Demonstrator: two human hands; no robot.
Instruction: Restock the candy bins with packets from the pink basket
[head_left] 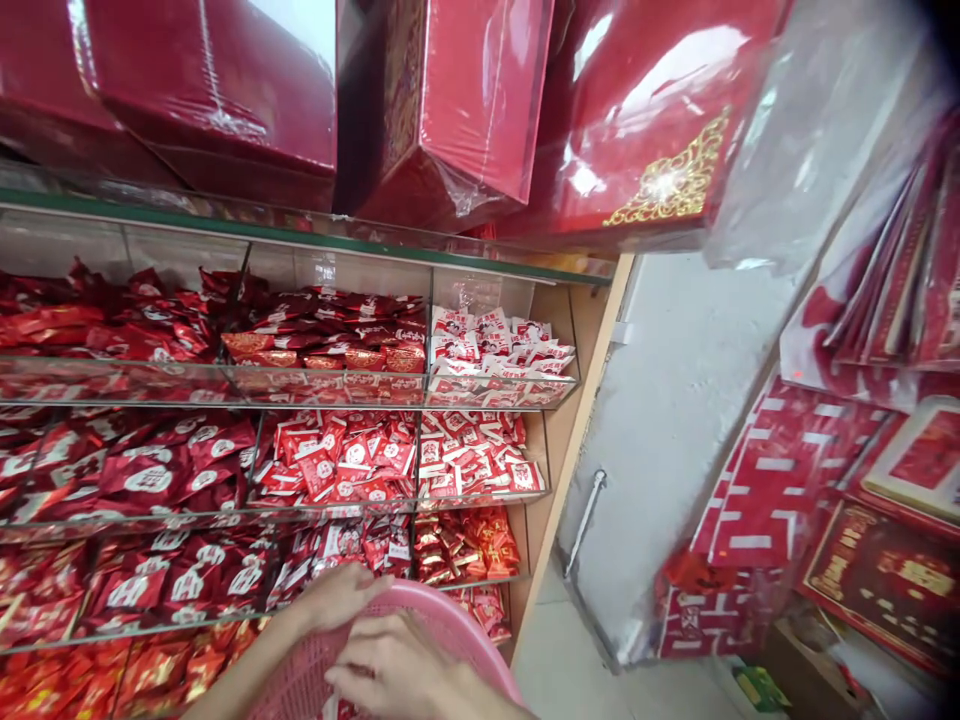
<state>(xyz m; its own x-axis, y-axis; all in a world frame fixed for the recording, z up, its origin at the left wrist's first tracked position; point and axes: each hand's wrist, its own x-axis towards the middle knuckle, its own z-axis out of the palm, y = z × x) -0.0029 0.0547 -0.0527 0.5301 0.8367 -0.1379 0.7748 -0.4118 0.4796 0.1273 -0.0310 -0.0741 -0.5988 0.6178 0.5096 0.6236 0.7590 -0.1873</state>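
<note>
A tiered display rack [576, 430] of wrapped sweets stands ahead of both hands, with shrink-wrapped red boxes [480, 100] above them. The pink plastic basket [480, 635] sits beneath the hands: the left hand [346, 592] grasps its rim, while the right hand [397, 655] curls over its inside, contents impossible to tell. Red-and-white packets [343, 710] show below the right hand.

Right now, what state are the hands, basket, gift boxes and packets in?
Pink basket: open-topped, some contents showing
Left hand: at the basket's rim, grip unclear
Right hand: curled over the basket, hold hidden
Red gift boxes: plastic-wrapped, on the glass shelf
White packets: heaped, top row, right end
Maroon packets: heaped
Red packets: heaped
</note>
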